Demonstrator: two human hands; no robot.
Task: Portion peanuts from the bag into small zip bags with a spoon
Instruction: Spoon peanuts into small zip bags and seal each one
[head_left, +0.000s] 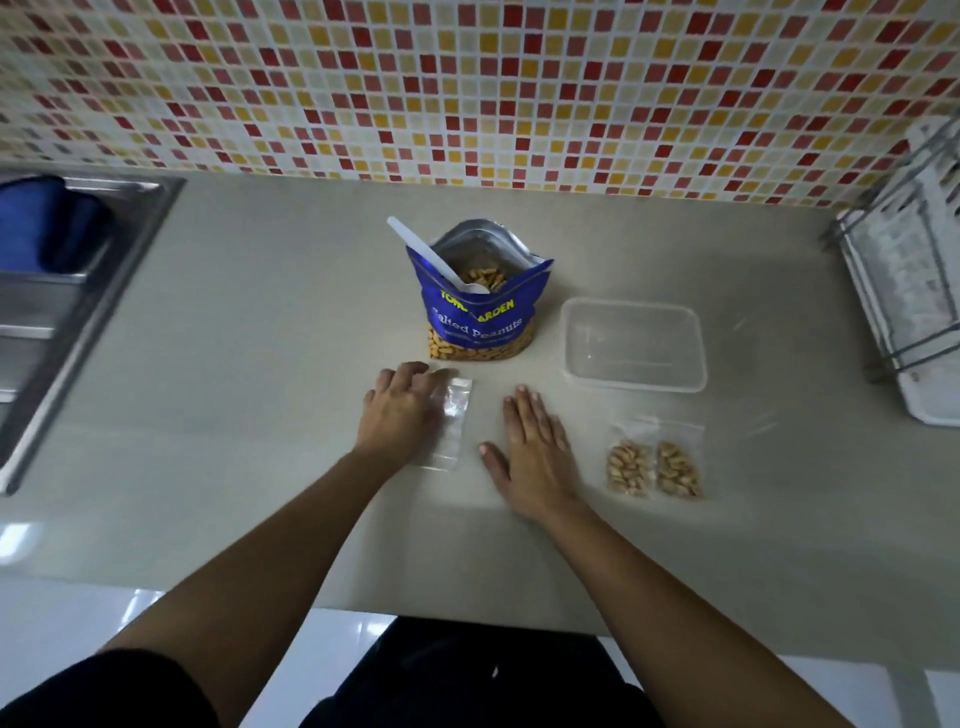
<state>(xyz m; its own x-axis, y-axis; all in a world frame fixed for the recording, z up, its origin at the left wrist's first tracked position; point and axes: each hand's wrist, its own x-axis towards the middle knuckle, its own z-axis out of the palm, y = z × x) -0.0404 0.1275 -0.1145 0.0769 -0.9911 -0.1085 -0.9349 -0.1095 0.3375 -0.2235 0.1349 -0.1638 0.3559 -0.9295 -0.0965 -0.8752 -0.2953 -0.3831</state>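
Beige stone countertop (260, 415) seen from above, backed by a mosaic tile wall (467, 78) of red, yellow and cream squares. A blue bag of salted peanuts (480, 322) stands open at the middle of the countertop, closer to the back edge than the front, with peanuts visible inside. A white plastic spoon (426, 252) rests in the bag, its bowl on the nuts and its handle leaning out toward the back left. Just to the right of the bag sits a clear rectangular plastic container (634, 384) with no lid. Nearer the front edge, the person's left hand (402, 410) rests on an empty small zip bag (452, 415) lying flat in front of the peanut bag; the fingers are slightly bent and a little spread, covering the zip bag's left side. The right hand (535, 452) lies palm down on the bare countertop just beside that zip bag, fingers straight and pressed together, thumb held apart. To the right of this hand, two filled zip bags (654, 467) of peanuts lie side by side, touching. A steel sink (78, 291) is set into the left edge, and a wire dish rack (904, 291) stands at the right edge.
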